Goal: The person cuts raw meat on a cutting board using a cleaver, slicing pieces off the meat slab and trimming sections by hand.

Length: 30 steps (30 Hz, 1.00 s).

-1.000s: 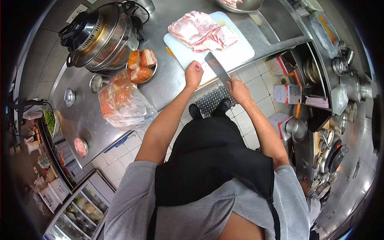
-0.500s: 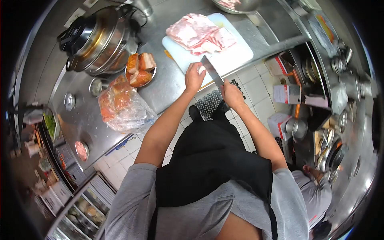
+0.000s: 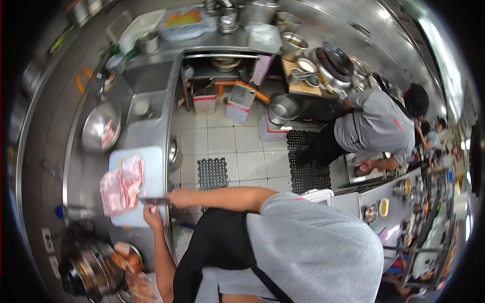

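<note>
A kitchen knife (image 3: pixel 151 201) is in my right hand (image 3: pixel 179 197), which is closed around its handle at the front edge of the white cutting board (image 3: pixel 154 164). Its blade points left across the board. My left hand (image 3: pixel 153 217) lies just below the blade, fingers bent in against it; what they pinch, if anything, is too small to make out. Slabs of raw pale-pink meat (image 3: pixel 115 193) rest on the board beyond the blade tip.
A steel bowl (image 3: pixel 92 132) with meat pieces stands by the sink (image 3: pixel 151 81). Orange-brown meat chunks (image 3: pixel 126 258), a plastic bag (image 3: pixel 144 287) and a large steel cooker (image 3: pixel 93 270) sit nearby. A co-worker (image 3: pixel 374 121) stands at the stove side, over black floor mats (image 3: pixel 308 161).
My view has swung to the right, bringing the aisle, stove and co-worker into fuller sight. Both hands stay at the board's front edge, the knife still in my right hand.
</note>
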Each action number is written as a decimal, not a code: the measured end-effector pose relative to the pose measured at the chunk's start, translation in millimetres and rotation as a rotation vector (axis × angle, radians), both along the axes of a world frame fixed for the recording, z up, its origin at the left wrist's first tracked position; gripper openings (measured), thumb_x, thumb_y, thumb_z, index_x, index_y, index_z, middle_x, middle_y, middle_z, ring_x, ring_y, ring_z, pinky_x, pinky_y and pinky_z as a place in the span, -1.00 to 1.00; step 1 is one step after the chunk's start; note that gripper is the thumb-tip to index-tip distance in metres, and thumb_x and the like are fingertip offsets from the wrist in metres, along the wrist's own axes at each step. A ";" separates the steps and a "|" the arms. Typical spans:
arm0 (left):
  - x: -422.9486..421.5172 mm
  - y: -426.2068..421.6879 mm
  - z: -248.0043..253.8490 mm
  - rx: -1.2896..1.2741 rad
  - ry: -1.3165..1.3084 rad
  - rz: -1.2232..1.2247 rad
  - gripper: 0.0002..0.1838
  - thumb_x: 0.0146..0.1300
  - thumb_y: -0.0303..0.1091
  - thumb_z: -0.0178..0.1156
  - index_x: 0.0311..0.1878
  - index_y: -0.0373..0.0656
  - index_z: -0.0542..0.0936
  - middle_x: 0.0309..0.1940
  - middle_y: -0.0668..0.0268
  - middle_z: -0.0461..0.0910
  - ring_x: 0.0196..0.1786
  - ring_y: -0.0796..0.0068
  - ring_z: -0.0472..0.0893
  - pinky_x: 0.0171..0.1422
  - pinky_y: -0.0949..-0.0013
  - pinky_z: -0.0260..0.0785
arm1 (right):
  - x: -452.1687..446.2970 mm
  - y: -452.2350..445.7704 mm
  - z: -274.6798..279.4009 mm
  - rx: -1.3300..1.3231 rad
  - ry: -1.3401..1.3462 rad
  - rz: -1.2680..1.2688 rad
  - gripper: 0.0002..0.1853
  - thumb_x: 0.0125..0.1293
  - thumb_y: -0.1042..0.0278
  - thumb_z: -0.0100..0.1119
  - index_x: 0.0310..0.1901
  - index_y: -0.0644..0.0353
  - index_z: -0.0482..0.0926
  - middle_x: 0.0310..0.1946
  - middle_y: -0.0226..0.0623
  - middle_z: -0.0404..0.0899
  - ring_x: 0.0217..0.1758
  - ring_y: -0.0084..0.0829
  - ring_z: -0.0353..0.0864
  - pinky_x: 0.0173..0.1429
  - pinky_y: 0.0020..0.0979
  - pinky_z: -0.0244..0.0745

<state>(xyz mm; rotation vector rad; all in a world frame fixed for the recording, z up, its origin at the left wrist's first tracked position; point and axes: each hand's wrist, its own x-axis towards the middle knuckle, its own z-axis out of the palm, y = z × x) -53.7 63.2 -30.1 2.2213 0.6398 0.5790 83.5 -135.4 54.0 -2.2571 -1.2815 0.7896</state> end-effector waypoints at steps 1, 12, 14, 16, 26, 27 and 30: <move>-2.4 10.1 -9.9 0.009 -0.016 0.002 -0.85 0.03 -0.63 0.23 -0.31 -0.23 0.54 -0.40 0.17 0.56 -0.30 0.25 0.54 -0.03 0.19 0.47 | 0.9 -0.8 -2.5 0.009 -0.014 0.017 -0.63 0.38 0.23 0.25 0.11 0.27 0.58 -0.14 0.12 0.74 -0.04 0.08 0.78 0.03 0.12 0.65; 11.2 33.5 2.0 -0.091 -0.046 0.579 -0.83 0.14 -0.54 0.29 -0.21 -0.26 0.52 -0.32 0.27 0.54 -0.24 0.33 0.50 0.02 0.23 0.43 | 1.6 -10.8 -8.8 0.045 -0.040 -0.001 -0.69 0.40 0.31 0.19 0.09 0.26 0.58 -0.13 0.13 0.74 0.03 0.10 0.76 0.07 0.11 0.63; 0.3 63.2 -11.5 -0.129 -0.110 0.611 -0.79 0.20 -0.45 0.37 -0.17 -0.26 0.55 -0.27 0.27 0.57 -0.28 0.37 0.52 -0.05 0.21 0.46 | -0.8 -11.4 -12.8 0.038 -0.028 -0.029 -0.68 0.39 0.30 0.20 0.10 0.25 0.59 -0.12 0.13 0.74 0.03 0.10 0.76 0.06 0.10 0.64; 9.0 58.7 -10.5 -0.352 -0.019 0.396 -0.74 0.22 -0.34 0.44 -0.18 -0.26 0.57 -0.31 0.30 0.59 -0.36 0.42 0.50 -0.18 0.21 0.46 | 0.9 -11.8 -6.5 0.051 -0.007 -0.025 -0.66 0.37 0.28 0.21 0.11 0.24 0.59 -0.12 0.13 0.74 0.02 0.11 0.75 0.05 0.10 0.64; -3.7 19.8 9.9 0.007 0.078 0.282 -0.78 0.34 -0.28 0.25 -0.23 -0.29 0.64 -0.31 -0.02 0.66 -0.23 -0.02 0.61 -0.12 -0.05 0.39 | -2.6 -0.8 -40.1 0.090 -0.150 0.087 -0.72 0.40 0.23 0.15 -0.09 0.28 0.67 -0.23 0.09 0.71 -0.12 0.10 0.73 -0.01 0.07 0.60; 0.8 16.6 10.0 0.166 -0.066 0.348 -0.81 0.32 -0.34 0.26 -0.13 -0.27 0.62 -0.20 0.02 0.65 -0.14 0.02 0.60 -0.04 0.00 0.41 | -2.4 -3.2 -28.1 0.120 0.018 -0.061 -0.72 0.36 0.32 0.14 -0.03 0.35 0.63 -0.17 0.21 0.70 -0.08 0.17 0.73 -0.02 0.12 0.59; -8.9 17.0 16.0 0.101 0.062 0.227 -0.80 0.15 -0.31 0.44 -0.27 -0.23 0.68 -0.29 0.07 0.61 -0.15 0.03 0.62 0.01 0.04 0.46 | -4.5 -1.9 17.8 0.170 0.014 -0.118 -0.63 0.51 0.19 0.09 0.16 0.30 0.50 -0.15 0.30 0.69 -0.02 0.30 0.68 0.08 0.17 0.55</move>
